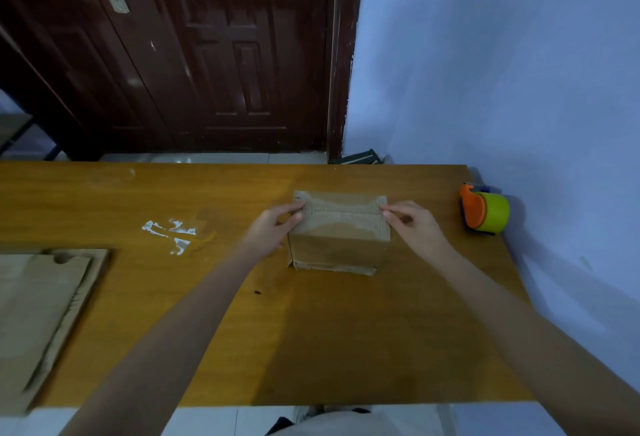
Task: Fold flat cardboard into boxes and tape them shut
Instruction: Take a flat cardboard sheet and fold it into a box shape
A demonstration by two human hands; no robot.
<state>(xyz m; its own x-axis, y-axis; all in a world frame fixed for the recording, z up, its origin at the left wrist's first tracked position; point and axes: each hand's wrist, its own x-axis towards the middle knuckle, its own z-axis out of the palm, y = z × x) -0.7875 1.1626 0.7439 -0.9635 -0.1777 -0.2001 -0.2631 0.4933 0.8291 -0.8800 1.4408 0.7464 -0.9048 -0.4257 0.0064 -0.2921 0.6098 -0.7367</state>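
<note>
A small brown cardboard box (337, 248) stands on the wooden table (346, 331), its two top flaps folded down and meeting along a seam across the middle. My left hand (273, 226) pinches the left end of the top flaps between thumb and fingers. At the right end of the flaps, my right hand (412, 222) holds the edge with curled fingers. An orange and green tape dispenser (483, 209) sits apart at the table's right edge, next to the wall.
A stack of flat cardboard sheets (38, 318) lies at the table's left front. White tape residue (171, 233) marks the tabletop left of the box. A dark door (207, 55) and a blue wall (502, 72) stand behind the table.
</note>
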